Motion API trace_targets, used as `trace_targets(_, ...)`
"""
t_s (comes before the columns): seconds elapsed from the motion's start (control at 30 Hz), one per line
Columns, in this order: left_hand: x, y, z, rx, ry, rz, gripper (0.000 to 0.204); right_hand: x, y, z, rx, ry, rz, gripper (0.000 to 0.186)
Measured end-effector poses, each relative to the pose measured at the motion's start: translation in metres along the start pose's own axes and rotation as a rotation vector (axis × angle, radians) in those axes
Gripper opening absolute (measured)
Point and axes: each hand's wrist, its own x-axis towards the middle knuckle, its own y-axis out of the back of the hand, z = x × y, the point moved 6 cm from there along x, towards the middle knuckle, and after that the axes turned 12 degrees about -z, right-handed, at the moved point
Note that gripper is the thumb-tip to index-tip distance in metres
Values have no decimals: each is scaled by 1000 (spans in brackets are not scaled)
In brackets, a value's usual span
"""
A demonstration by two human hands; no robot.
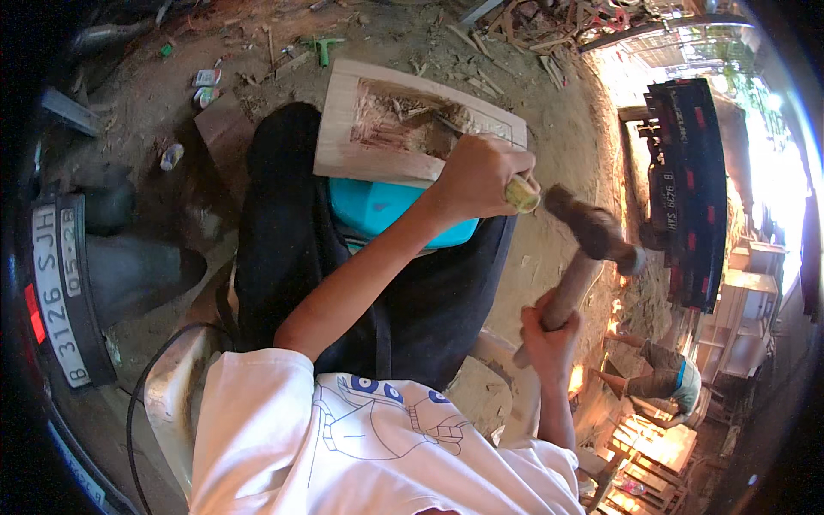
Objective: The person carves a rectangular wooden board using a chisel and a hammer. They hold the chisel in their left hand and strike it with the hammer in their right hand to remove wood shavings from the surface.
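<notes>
A: What is nearest to the body?

B: The right hand [551, 336] is wrapped around the wooden handle of a hammer [573, 285]. The hammer's head is near the butt of a chisel [522, 195], but they do not touch. The left hand [486, 174] grips this chisel by its handle.

A: What can go wrong there?

B: Only a short end of the chisel stands out past the left hand. If the hammer comes a little off the line, I think it could strike the thumb or the knuckles.

A: And where is the workpiece?

B: The carved wooden board [371, 166] is in front of the knees, and it seems to rest on a turquoise support [386, 206]. I can see no clamp. A hard blow could therefore push the board away, and the blade could run into the rim and split it.

A: Do the loose wood chips [416, 110] matter?

B: Perhaps. They lie in the recess and may hide the cut, so that the blade goes too deep.

A: And farther away?

B: Beyond, at the right, another person [674, 379] bends down, well apart. In my judgement, a flying chip would hardly arrive there.
</notes>
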Motion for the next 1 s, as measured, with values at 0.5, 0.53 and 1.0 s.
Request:
trace_targets(0.5, -1, -2, 5, -63, 27, 4, 21, -3, 4, 30, 408, 83, 193, 24)
trace_targets(0.53, -2, -2, 6, -77, 11, 14, 21, 1, 0, 38, 476, 49, 172, 24)
trace_targets(1.0, 12, 36, 0, -278, 255, -6, 21, 17, -10, 24, 481, -234, -102, 15)
